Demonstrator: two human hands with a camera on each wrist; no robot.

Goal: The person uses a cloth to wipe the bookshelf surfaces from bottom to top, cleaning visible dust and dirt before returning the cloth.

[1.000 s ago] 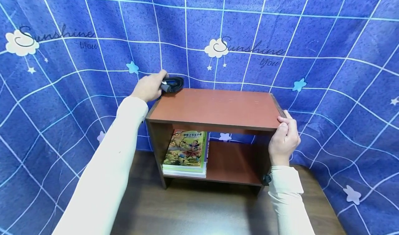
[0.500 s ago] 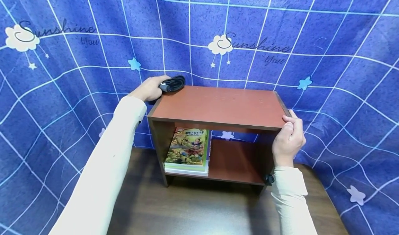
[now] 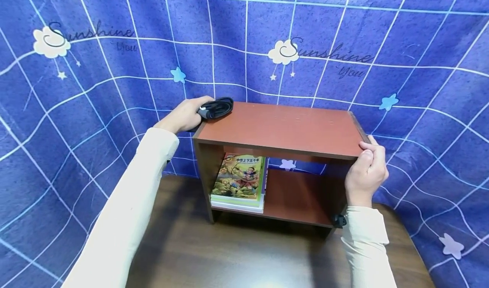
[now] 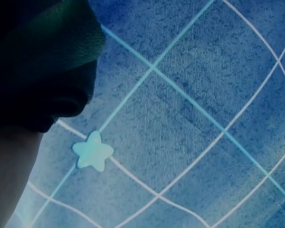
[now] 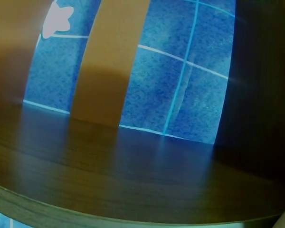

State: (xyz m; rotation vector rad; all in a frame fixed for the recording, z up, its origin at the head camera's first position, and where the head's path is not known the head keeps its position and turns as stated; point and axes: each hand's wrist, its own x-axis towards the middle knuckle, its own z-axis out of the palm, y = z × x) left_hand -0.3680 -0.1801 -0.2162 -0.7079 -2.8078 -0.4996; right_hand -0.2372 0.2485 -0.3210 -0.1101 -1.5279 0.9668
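A coiled black cable sits at the back left corner of a small two-level shelf with a reddish-brown top. My left hand holds the coil beside that corner; its far fingers are hidden. At the opposite side my right hand grips the shelf's right edge, thumb above. The left wrist view has a dark shape at upper left, too dim to name. In the right wrist view a dark wooden board fills the lower part.
Books lie stacked on the lower level at left, the top one with a colourful cover. The shelf stands on a brown wooden table. A blue gridded curtain hangs close behind and at both sides.
The head view has turned slightly left, so everything sits further right. My left hand with the cable has shifted a little towards me along the shelf's left edge. My right hand keeps its place.
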